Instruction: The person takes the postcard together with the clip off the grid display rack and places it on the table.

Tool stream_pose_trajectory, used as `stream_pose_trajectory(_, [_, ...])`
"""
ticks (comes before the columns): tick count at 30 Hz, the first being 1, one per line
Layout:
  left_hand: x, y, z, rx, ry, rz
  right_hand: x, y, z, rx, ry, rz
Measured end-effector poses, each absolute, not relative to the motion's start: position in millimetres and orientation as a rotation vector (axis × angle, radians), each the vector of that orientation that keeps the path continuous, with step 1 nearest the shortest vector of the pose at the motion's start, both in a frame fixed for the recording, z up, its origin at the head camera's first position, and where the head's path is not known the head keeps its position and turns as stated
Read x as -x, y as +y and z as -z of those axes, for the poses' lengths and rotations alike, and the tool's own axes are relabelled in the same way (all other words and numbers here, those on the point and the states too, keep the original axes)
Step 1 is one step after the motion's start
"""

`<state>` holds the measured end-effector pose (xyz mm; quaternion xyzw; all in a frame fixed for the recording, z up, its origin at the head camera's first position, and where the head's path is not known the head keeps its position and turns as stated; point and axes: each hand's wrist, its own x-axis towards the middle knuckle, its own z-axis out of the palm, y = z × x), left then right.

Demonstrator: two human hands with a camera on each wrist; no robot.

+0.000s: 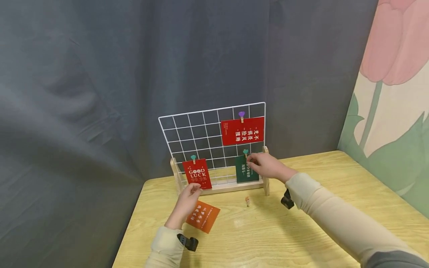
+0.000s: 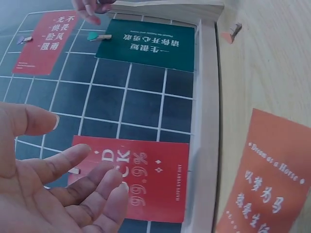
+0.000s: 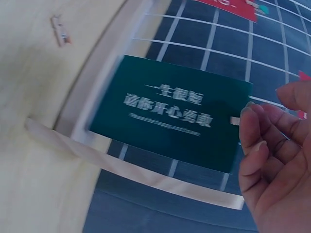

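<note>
A green card (image 1: 240, 172) hangs low on the right of a white wire grid (image 1: 207, 143), under a clip with a teal heart (image 1: 245, 152). Close by the card's clipped edge is my right hand (image 1: 269, 165), fingers bent and thumb apart, holding nothing. My left hand (image 2: 53, 179) is empty too, its fingers loosely spread in front of the red "GOOD LUCK" card (image 1: 197, 173). Another teal heart clip (image 1: 193, 158) pins that card to the grid. Beneath the left hand an orange card (image 1: 207, 217) lies flat on the table.
Higher on the grid, a purple heart clip (image 1: 241, 114) holds a red card (image 1: 231, 132) sideways. A small clothespin (image 3: 59, 31) lies on the wooden table (image 1: 241, 242) before the stand's wooden base (image 1: 221, 189). Dark curtain (image 1: 207, 56) hangs behind.
</note>
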<state>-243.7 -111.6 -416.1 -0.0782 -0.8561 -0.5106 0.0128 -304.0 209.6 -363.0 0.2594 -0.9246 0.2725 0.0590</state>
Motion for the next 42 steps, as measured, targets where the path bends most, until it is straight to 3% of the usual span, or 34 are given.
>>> stream_pose_trajectory(15, [258.0, -92.8, 378.8, 0.368, -2.579, 1.608, 307.6, 211.6, 307.3, -0.695, -2.724, -0.822])
stream_pose_trajectory(42, [271.8, -52.6, 360.8, 0.401, -2.57, 1.73, 308.4, 210.8, 276.9, -0.61, -2.713, -0.812])
